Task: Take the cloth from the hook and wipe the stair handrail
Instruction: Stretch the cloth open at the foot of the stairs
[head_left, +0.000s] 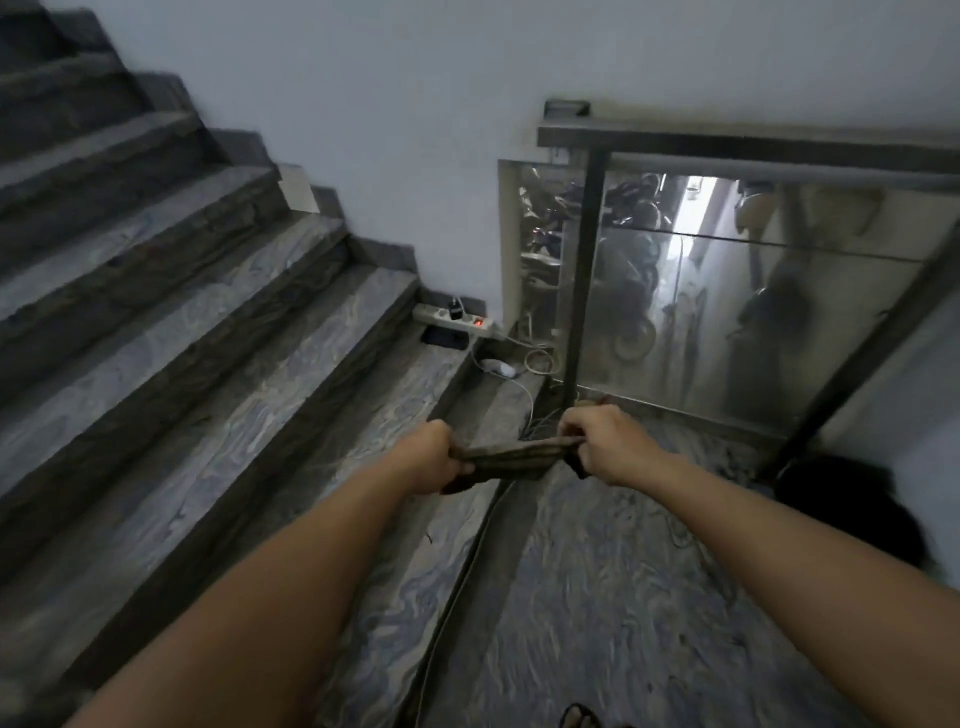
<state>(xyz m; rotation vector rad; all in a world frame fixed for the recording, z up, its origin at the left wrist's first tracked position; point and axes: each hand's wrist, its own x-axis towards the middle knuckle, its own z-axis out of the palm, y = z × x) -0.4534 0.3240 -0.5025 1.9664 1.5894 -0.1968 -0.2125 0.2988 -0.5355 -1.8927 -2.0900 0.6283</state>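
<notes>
Head view: cloth (511, 458) stretched between left hand (434, 457) and right hand (605, 444), fingers clenched on its ends; handrail (748, 148) at one o'clock.

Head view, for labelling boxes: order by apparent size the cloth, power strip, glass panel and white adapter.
1. glass panel
2. cloth, though nearness to the camera enlarges it
3. power strip
4. white adapter

Power strip (453, 319) on lower stair tread, against wall corner; red switch lit, black charger plugged in. Dark phone (444, 339) flat on tread just in front of strip. White adapter (497, 367) and coiled white cable (539, 360) right of strip, one step down. Glass panel (727, 312) farther right of strip, reflecting motorbikes. Grey marble steps (182, 312) rising left of strip.
</notes>
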